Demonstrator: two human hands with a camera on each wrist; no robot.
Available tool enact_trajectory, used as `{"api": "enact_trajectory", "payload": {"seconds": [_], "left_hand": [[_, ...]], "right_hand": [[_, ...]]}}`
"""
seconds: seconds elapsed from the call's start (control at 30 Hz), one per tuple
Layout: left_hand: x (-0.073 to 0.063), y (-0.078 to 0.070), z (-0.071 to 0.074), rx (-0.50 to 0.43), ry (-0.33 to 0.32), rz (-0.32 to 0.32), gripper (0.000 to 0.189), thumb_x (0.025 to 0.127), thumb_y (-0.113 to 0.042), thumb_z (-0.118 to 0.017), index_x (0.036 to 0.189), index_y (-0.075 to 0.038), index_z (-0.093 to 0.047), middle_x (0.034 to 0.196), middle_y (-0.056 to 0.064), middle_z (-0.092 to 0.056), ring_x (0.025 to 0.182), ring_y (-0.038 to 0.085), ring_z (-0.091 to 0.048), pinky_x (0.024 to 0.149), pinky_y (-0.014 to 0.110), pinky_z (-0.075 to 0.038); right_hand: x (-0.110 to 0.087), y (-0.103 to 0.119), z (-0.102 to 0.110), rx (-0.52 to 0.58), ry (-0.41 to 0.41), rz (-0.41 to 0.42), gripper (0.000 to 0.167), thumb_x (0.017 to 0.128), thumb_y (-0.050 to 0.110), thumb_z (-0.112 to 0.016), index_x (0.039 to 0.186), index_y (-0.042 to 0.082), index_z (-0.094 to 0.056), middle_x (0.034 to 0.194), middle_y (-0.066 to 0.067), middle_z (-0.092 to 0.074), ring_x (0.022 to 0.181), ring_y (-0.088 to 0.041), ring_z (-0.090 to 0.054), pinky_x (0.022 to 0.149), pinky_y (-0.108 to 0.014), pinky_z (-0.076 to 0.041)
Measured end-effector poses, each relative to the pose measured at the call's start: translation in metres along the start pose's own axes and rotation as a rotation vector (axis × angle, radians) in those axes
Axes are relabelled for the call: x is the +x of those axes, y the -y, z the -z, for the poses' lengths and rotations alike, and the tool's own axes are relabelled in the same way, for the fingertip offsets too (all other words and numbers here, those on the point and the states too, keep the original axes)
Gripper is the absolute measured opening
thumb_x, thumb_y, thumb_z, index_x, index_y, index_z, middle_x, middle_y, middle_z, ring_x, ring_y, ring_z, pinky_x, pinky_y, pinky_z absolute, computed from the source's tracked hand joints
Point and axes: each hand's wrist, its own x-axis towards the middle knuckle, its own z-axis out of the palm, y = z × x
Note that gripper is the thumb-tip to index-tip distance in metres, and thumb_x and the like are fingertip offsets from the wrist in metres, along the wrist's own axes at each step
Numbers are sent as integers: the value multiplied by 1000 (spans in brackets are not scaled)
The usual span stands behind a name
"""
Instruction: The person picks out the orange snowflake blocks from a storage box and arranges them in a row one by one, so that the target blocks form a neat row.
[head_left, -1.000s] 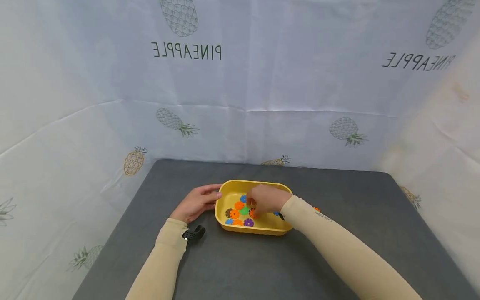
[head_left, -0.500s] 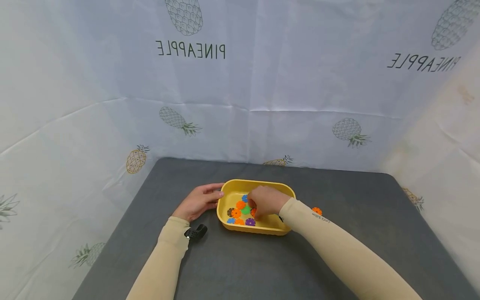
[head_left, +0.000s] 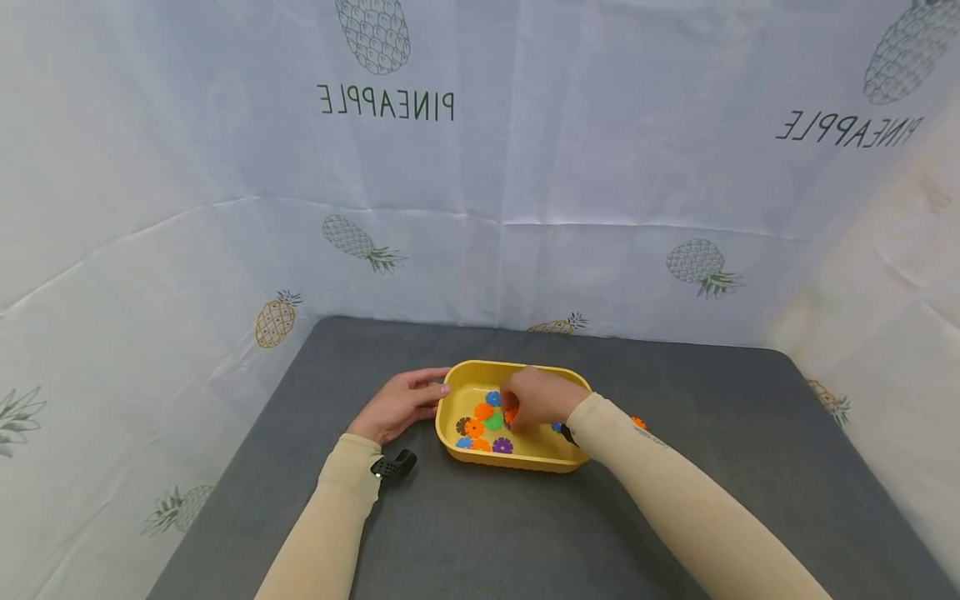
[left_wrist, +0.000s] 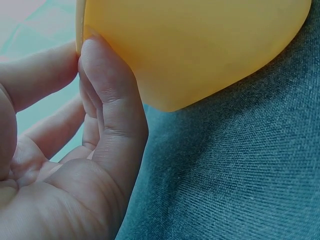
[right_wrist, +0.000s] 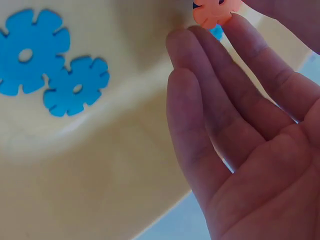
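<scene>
Left hand (head_left: 397, 406) pinches yellow tray (head_left: 517, 464) by rim; right hand (head_left: 542, 397), inside tray, pinches orange notched disc (right_wrist: 214, 12).

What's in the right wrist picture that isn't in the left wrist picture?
Only the right wrist view: blue flower shapes, and an orange flower shape at the fingertips of the right hand.

Only the left wrist view: the left hand holding the edge of the yellow tray, and clear dark tabletop. A pale patch in the right view is too washed out to name.

Both: part of the yellow tray.
</scene>
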Motion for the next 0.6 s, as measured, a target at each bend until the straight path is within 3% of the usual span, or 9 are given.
{"api": "enact_trajectory", "payload": {"seconds": [0.2,0.6], "left_hand": [[-1,0,0,1,-2,0,59,105,-25,-74,159,-12,-55,148,19,-65,117,22,-74,97,35,-66],[-1,0,0,12,19,-7,61,105,-26,-75,160,-12,-54,150,18,-65,118,23,-74,98,35,-65]], "right_hand": [[-3,-2,4,38,-4,10,15,91,16,-88,99,13,-76,87,2,-67,83,-19,-60,79,-34,-54],[-2,-3,2,9,-5,-10,14,93,15,-87,102,14,-76,88,3,-67,85,-18,-60,83,-33,-56]]}}
